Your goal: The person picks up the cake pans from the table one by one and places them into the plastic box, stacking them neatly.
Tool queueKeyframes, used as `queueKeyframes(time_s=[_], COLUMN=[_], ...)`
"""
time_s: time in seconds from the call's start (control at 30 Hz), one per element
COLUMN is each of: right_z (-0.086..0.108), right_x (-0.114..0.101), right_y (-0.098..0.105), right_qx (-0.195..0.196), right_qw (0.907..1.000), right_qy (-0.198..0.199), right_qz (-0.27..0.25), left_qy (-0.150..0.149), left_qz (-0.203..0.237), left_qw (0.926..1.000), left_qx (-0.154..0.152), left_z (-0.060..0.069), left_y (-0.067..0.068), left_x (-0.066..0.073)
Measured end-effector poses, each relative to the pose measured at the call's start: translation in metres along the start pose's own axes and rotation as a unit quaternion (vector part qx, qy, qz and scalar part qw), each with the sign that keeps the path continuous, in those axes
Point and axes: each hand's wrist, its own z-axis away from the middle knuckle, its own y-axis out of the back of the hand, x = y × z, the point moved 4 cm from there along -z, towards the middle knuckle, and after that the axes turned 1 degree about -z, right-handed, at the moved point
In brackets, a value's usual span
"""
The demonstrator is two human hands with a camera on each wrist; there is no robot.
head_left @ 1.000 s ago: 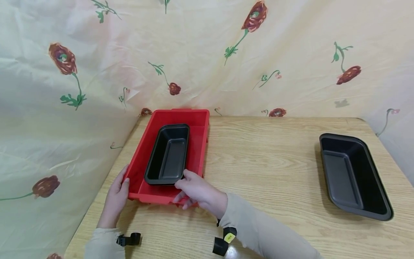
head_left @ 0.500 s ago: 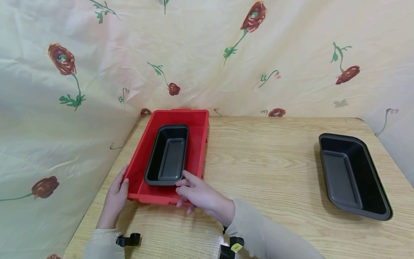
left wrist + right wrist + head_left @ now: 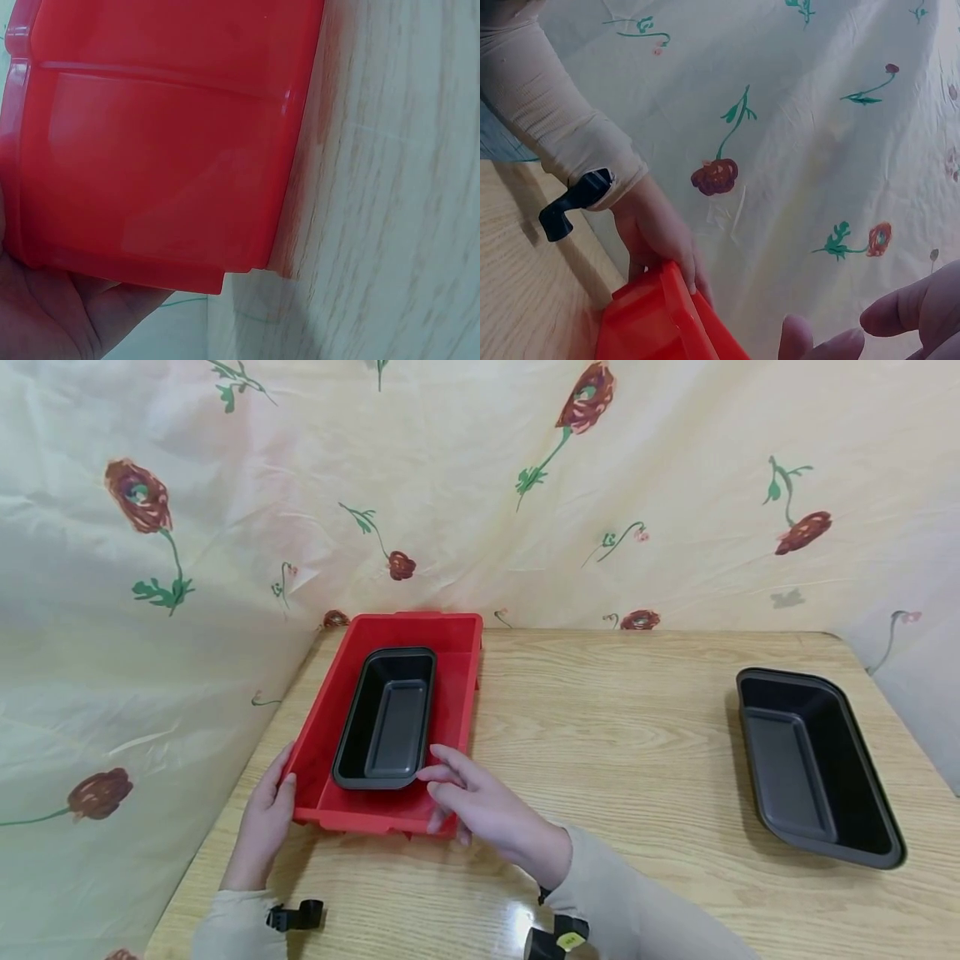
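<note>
A red tray [image 3: 360, 810] lies at the left of the table with a black loaf pan [image 3: 393, 727] inside it. The left hand [image 3: 266, 818] grips the tray's near left corner, thumb at the rim; the left wrist view shows this hand [image 3: 67, 315] under the tray's edge [image 3: 150, 180]. Over the tray's near right corner is the right hand [image 3: 487, 802], fingers loosely spread and holding nothing, close to the pan's near right corner. In the right wrist view its fingers [image 3: 889, 315] are apart, with the tray [image 3: 652, 315] beyond.
A second, larger black pan [image 3: 795, 777] sits at the right side of the wooden table [image 3: 600, 718]. Floral cloth [image 3: 450, 485] hangs behind the table and along its left side.
The right hand has let go of the pan's corner and drawn back slightly to the right, its fingers spreading. The left hand, tray and pans have stayed in place.
</note>
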Motion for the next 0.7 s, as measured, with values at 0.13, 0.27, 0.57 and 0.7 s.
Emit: queueKeyframes(time_s=[0.13,0.27,0.57,0.7], right_z=[0.005,0.009,0.020,0.026], right_x=[-0.001,-0.002,-0.003,-0.004], right_y=[0.005,0.010,0.029,0.037], right_qx=[0.007,0.010,0.027,0.034], right_qw=[0.9999,0.9995,0.9983,0.9974], right_qy=[0.016,0.031,0.045,0.048], right_qz=[-0.001,0.004,0.027,0.041], left_qy=[0.001,0.000,-0.008,-0.011], left_qz=[0.002,0.005,-0.007,-0.007], left_qw=[1.0000,1.0000,0.9999,0.9999], left_qx=[-0.003,-0.008,-0.003,-0.003], left_z=[0.000,0.001,0.001,0.002], left_y=[0.001,0.001,0.000,0.000], left_x=[-0.001,0.000,0.002,0.003])
